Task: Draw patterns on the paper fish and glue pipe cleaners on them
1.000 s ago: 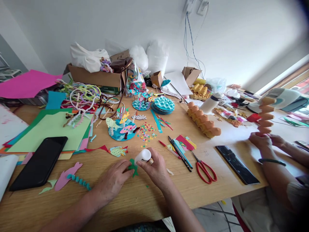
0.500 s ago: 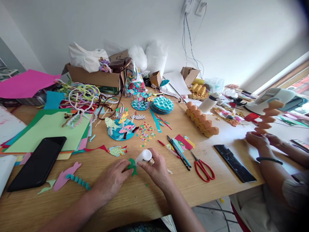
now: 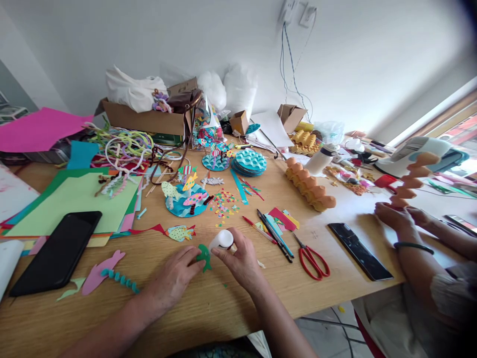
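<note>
A small green paper fish (image 3: 203,258) lies at the fingertips of my left hand (image 3: 178,275), which pinches it by its left side on the wooden table. My right hand (image 3: 242,261) is wrapped around a white bottle (image 3: 222,240), tilted with its round base up and its lower end close to the fish. The bottle's tip is hidden from me. Just beyond my hands lies a dotted yellow-and-blue paper fish (image 3: 180,232). Farther back, several paper fish stand on a blue wavy disc (image 3: 186,206). A pink paper fish (image 3: 99,273) with a teal curled strip rests to my left.
Red-handled scissors (image 3: 313,261), pens (image 3: 276,238) and a phone (image 3: 359,251) lie to my right. Another phone (image 3: 57,251) overlaps coloured paper sheets (image 3: 80,199) on the left. Paper confetti (image 3: 223,206) is scattered mid-table. At far right, another person's hands (image 3: 397,216) hold an egg-carton strip (image 3: 410,186).
My view has shifted very slightly. Both hands, the green fish and the bottle keep nearly the same positions.
</note>
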### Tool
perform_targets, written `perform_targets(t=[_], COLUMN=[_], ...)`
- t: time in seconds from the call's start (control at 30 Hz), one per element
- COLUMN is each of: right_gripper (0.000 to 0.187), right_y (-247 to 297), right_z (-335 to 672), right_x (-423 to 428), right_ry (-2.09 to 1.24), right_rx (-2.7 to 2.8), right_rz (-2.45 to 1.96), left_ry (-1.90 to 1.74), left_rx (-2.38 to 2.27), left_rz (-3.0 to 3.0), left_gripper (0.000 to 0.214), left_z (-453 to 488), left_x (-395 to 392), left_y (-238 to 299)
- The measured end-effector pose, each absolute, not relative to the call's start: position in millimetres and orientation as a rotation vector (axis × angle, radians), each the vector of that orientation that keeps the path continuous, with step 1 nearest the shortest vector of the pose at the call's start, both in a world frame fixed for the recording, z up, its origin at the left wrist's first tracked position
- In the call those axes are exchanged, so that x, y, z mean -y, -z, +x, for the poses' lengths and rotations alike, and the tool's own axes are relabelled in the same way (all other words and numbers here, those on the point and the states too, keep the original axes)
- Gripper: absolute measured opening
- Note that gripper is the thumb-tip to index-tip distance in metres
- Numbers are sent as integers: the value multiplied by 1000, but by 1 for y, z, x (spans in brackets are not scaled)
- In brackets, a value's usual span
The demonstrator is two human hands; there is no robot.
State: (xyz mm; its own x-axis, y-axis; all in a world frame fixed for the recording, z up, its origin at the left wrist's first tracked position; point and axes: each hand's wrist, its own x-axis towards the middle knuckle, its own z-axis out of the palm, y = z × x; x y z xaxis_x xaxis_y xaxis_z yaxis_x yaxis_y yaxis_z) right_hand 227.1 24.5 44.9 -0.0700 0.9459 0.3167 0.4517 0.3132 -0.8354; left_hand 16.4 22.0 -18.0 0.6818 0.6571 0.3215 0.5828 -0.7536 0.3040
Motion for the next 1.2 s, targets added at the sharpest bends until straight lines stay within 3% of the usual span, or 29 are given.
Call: perform_targets(t=[1.2], right_gripper=[33], right_y=[-42], right_z=[227], right_x=[-27], right_ry=[-689], right_rx=[1658], right_rz=[-1263], left_ry=[-609], left_rx=[-1006], left_rz=[2640], left_gripper=[30], left_z=[14], left_x=[-23], left_y=[21])
